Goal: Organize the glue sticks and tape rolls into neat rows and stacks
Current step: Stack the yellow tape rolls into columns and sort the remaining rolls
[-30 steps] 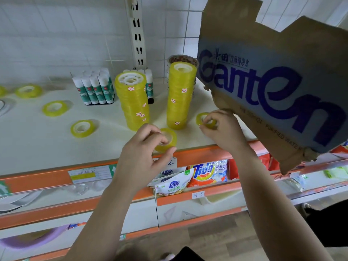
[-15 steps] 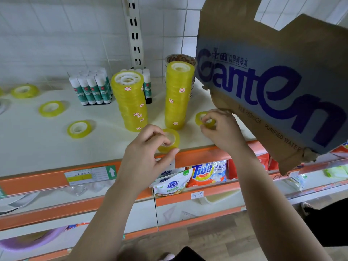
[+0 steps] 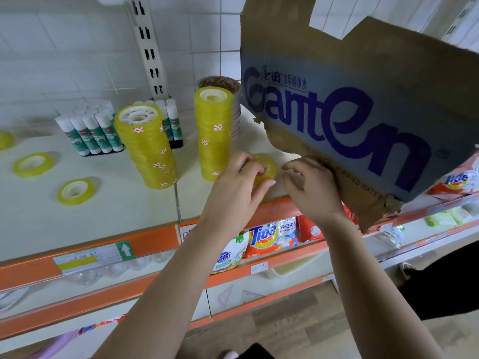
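Tape roll (image 3: 267,168) lies on shelf (image 3: 103,216), just right of tall tape stack (image 3: 213,133), at its foot.

Our left hand (image 3: 238,187) has crossed over from front of stack; fingers pinch roll's rim.

Our right hand (image 3: 313,190) sits further right, fingers curled. It held a roll half a second back; whether it has let go, we cannot tell.

Possibly two rolls now joined, which would start a new stack.

Left of tall stack: leaning stack (image 3: 146,149), glue sticks (image 3: 90,133), loose rolls (image 3: 75,190) not yet sorted.

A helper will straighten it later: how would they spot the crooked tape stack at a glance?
On the cream top shelf below the white tiled wall, two tall stacks of yellow tape rolls stand side by side. It is the left stack, just right of the green-labelled glue sticks. Unlike the straight right stack, it bends sideways.
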`<state>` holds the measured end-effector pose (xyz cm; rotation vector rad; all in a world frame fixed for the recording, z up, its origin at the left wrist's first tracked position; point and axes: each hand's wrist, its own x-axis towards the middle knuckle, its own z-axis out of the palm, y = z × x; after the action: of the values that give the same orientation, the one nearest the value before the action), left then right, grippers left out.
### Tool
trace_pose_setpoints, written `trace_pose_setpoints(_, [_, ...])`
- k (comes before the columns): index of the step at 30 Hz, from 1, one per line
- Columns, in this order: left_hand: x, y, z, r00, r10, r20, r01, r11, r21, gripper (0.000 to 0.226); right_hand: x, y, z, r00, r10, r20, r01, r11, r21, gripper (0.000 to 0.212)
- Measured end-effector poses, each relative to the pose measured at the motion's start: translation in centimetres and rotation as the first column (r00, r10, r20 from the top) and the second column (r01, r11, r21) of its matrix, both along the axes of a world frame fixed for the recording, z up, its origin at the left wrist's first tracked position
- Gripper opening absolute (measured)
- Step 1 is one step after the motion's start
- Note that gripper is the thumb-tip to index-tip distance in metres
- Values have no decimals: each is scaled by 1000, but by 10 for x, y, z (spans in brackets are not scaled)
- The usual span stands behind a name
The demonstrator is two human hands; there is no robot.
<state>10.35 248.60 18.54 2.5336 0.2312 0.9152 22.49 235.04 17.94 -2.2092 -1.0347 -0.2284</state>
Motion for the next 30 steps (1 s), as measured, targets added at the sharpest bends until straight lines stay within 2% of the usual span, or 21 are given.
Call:
trace_pose_setpoints(8, [28,3,-6,991,-24,-132,31,999,45,18,-12,-8,-13,999,17,-35,-16,999,28,15])
trace_pose_setpoints(12, [37,6,-8,969,53,-243,-39,997,60,24,-28,-17,-20,998,14,63,-20,995,100,19])
trace_pose_setpoints(20, [46,11,-8,945,99,-311,-90,995,43,29,-47,-33,-27,981,-62,185,33,988,153,16])
trace_pose_setpoints(30, [50,14,-8,945,74,-318,-72,997,18,29,-42,-35,-26,974,-89,207,55,985,162,13])
